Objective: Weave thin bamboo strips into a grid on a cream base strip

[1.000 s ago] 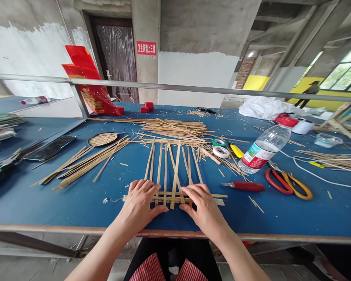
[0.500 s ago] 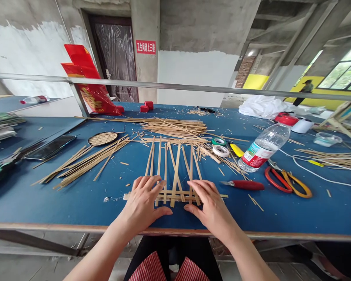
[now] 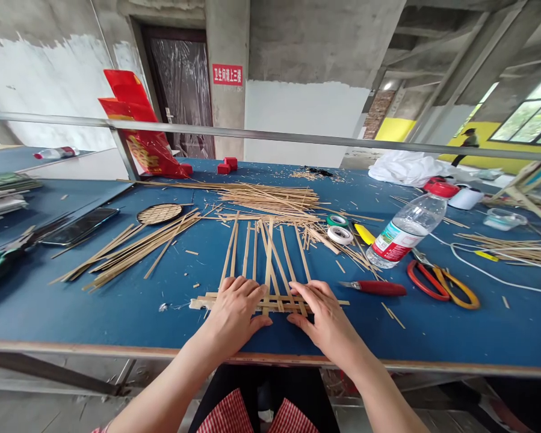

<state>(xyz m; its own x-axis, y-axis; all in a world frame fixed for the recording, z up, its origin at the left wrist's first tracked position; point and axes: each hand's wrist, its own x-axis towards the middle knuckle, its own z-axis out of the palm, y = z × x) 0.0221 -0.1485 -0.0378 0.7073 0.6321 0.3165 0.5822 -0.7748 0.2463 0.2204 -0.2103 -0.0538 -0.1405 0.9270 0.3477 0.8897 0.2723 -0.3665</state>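
A loose lattice of bamboo strips (image 3: 269,264) lies near the table's front edge. Its upright strips fan away from me and cross a few horizontal strips (image 3: 207,300) at the bottom. My left hand (image 3: 238,305) rests palm down over the left half, fingers lying across the crossings and thumb held apart. Over the right half, my right hand (image 3: 322,311) touches the strips with its fingertips, its thumb spread toward the middle. Both hands are open, and their fingers cover part of the crossings.
Bamboo strip piles (image 3: 270,197) lie behind and to the left (image 3: 148,255). To the right are a red-handled knife (image 3: 381,288), scissors (image 3: 444,285), a water bottle (image 3: 401,231) and tape rolls (image 3: 340,234). A round woven piece (image 3: 159,213) and a phone (image 3: 79,227) sit left.
My left hand has shifted to the right and my right hand slightly right. Several upright strips have changed their slant, and more of the horizontal strips shows at the left end.
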